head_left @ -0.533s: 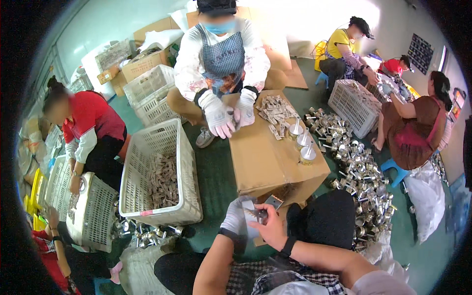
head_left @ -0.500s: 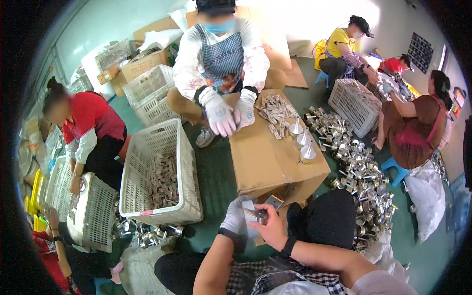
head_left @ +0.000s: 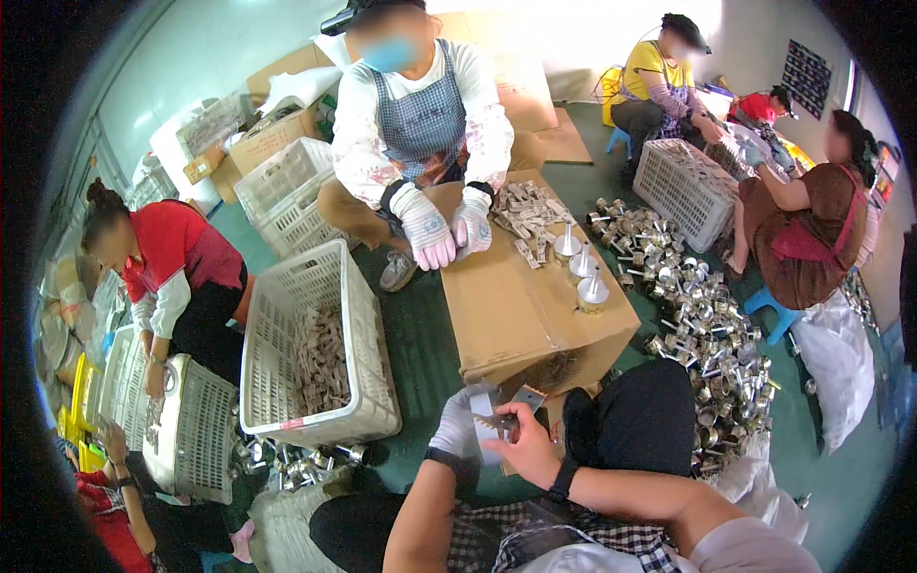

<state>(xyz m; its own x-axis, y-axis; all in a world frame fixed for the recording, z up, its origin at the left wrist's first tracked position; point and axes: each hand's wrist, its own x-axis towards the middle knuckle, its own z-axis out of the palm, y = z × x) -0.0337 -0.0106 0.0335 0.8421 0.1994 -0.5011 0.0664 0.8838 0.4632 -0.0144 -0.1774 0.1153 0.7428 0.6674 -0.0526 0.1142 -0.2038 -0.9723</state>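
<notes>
My left hand (head_left: 461, 427), in a white glove, and my bare right hand (head_left: 521, 443) meet just below the near edge of a cardboard box (head_left: 521, 307). Together they pinch a small flat grey metal piece (head_left: 523, 398) between the fingers. A black band sits on each wrist. On the box top lie a heap of similar metal pieces (head_left: 528, 211) and three shiny cone-topped metal parts (head_left: 581, 265). A person in a checked apron sits across the box with both gloved hands (head_left: 443, 232) resting on its far corner.
A white plastic basket (head_left: 318, 350) with metal pieces stands left of the box. A pile of shiny metal parts (head_left: 695, 322) covers the green floor at right. Another white basket (head_left: 681, 189) and seated people lie beyond. A person in red (head_left: 172, 277) crouches at left.
</notes>
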